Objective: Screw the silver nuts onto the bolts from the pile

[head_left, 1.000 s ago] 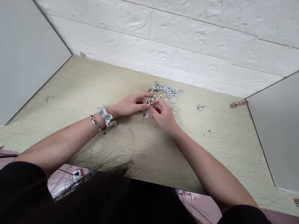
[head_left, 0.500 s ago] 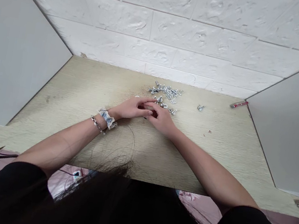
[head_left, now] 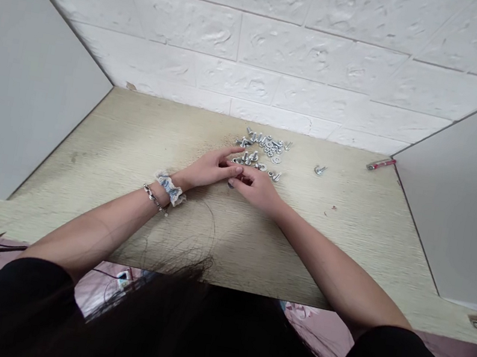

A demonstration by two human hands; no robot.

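My left hand (head_left: 209, 169) and my right hand (head_left: 261, 190) meet at the fingertips, low over the table. The left thumb lies against the right fingers, and the left index finger reaches forward beside several bolts (head_left: 249, 158). My right thumb and fingers are closed together. A small dark spot shows at the right thumb tip; whether it is a nail or a part I cannot tell. Whatever sits between the fingertips is hidden. Just beyond the hands lies a loose pile of silver bolts, nuts and washers (head_left: 270, 145). Near the right knuckles is another bolt (head_left: 277, 176).
A bolt with a washer or nut (head_left: 321, 171) lies apart on the right of the wooden table (head_left: 137, 125). A red-and-silver tool (head_left: 381, 164) rests by the right grey panel (head_left: 468, 198). Another grey panel (head_left: 22, 75) stands left, with a white brick-patterned wall (head_left: 261, 42) behind.
My left fingers have drawn back a little to the left and spread from the right hand, uncovering more bolts. The right hand stays nearly in place, its thumb shifted slightly left.
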